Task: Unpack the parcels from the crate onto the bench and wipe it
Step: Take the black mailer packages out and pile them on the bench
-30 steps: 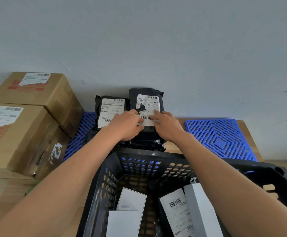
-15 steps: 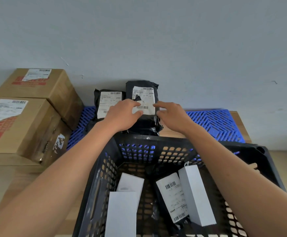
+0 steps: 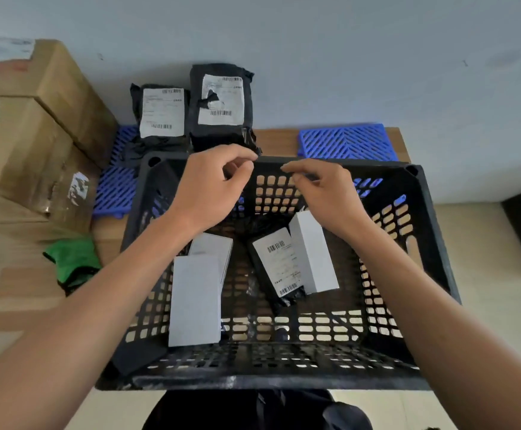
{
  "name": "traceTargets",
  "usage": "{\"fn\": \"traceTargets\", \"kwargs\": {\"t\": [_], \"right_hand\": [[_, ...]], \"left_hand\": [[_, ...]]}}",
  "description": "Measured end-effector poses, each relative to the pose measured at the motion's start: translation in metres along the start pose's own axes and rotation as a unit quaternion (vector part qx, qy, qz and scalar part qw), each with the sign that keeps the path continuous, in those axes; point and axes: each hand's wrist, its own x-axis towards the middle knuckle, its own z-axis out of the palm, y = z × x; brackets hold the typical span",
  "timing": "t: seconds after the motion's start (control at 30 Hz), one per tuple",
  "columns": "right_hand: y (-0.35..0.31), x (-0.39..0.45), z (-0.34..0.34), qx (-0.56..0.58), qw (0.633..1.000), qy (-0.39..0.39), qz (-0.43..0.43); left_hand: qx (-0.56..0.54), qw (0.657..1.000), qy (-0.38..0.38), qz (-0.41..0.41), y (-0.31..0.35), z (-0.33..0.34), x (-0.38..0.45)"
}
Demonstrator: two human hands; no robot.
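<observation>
A black slotted crate (image 3: 433, 231) stands on the wooden bench (image 3: 278, 139) in front of me. Inside lie several parcels: a white box (image 3: 194, 301) at the left, another white box (image 3: 212, 248) under it, a black bag with a label (image 3: 279, 265) and a white box (image 3: 313, 251) at the right. Two black labelled parcels (image 3: 161, 111) (image 3: 222, 102) lean against the wall behind the crate. My left hand (image 3: 212, 187) and my right hand (image 3: 324, 190) hover above the crate's far side, fingers loosely curled, holding nothing.
Stacked cardboard boxes (image 3: 26, 128) fill the left side. Blue plastic grids (image 3: 347, 142) (image 3: 116, 187) lie on the bench at the back right and left. A green cloth (image 3: 73, 263) sits left of the crate. The floor (image 3: 485, 243) drops off to the right.
Both hands let go of the taller black parcel against the wall and drew back over the crate. The view tipped down into the crate.
</observation>
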Motion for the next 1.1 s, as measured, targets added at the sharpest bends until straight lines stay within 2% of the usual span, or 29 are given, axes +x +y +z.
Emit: {"fn": "traceTargets", "kwargs": {"t": [0.2, 0.27, 0.37, 0.5, 0.63, 0.73, 0.83, 0.9, 1.1], "right_hand": [[0.04, -0.03, 0.02, -0.043, 0.992, -0.097, 0.064], [0.057, -0.044, 0.037, -0.084, 0.981, -0.152, 0.086], [0.08, -0.061, 0.063, -0.157, 0.945, -0.261, 0.118], [0.1, -0.061, 0.08, -0.171, 0.93, -0.284, 0.162], [0.112, -0.062, 0.088, -0.174, 0.923, -0.287, 0.189], [0.12, -0.062, 0.09, -0.177, 0.921, -0.285, 0.197], [0.128, -0.062, 0.09, -0.187, 0.915, -0.292, 0.207], [0.131, -0.062, 0.09, -0.193, 0.91, -0.299, 0.214], [0.137, -0.06, 0.097, -0.231, 0.897, -0.32, 0.2]], "left_hand": [[0.038, 0.99, -0.112, -0.076, -0.029, 0.033, -0.044], [0.061, 0.981, -0.154, -0.099, -0.043, 0.044, -0.053], [0.093, 0.953, -0.248, -0.147, -0.063, 0.059, -0.059], [0.13, 0.918, -0.328, -0.183, -0.083, 0.074, -0.054], [0.111, 0.914, -0.325, -0.215, -0.094, 0.095, -0.055], [0.054, 0.911, -0.297, -0.282, -0.098, 0.114, -0.058], [-0.003, 0.868, -0.294, -0.4, -0.104, 0.127, -0.059], [-0.032, 0.844, -0.288, -0.45, -0.107, 0.134, -0.059], [-0.092, 0.817, -0.316, -0.474, -0.106, 0.149, -0.069]]}}
